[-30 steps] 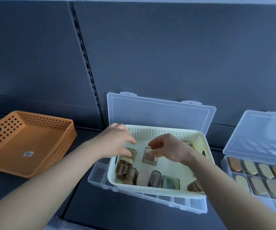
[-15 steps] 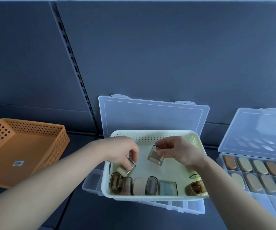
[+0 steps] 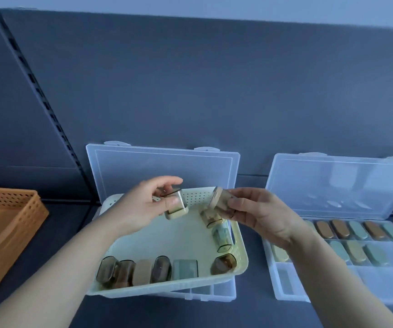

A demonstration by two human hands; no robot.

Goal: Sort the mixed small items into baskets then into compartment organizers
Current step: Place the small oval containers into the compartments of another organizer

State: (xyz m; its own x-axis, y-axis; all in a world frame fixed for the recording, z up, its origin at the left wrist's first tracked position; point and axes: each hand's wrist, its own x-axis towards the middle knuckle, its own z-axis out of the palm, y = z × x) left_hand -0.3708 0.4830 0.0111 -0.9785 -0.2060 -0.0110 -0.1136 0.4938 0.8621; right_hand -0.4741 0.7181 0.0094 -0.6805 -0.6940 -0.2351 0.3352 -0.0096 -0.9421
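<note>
Two hands hover over a pale yellow basket (image 3: 167, 288): the left hand (image 3: 141, 205) pinches a cream-capped container (image 3: 176, 205), the right hand (image 3: 261, 215) a tan-capped container (image 3: 219, 200). Several more containers (image 3: 143, 272) lie in the basket, which sits on an open clear organizer (image 3: 162, 169). A second organizer (image 3: 327, 287) to the right looks about half filled, so much sorting likely remains.

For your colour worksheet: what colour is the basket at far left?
The basket is orange; head view.

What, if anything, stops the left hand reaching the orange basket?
Likely yes, reachable: the orange basket sits open on that side with nothing between, though the left hand is pinching a capped piece.
</note>
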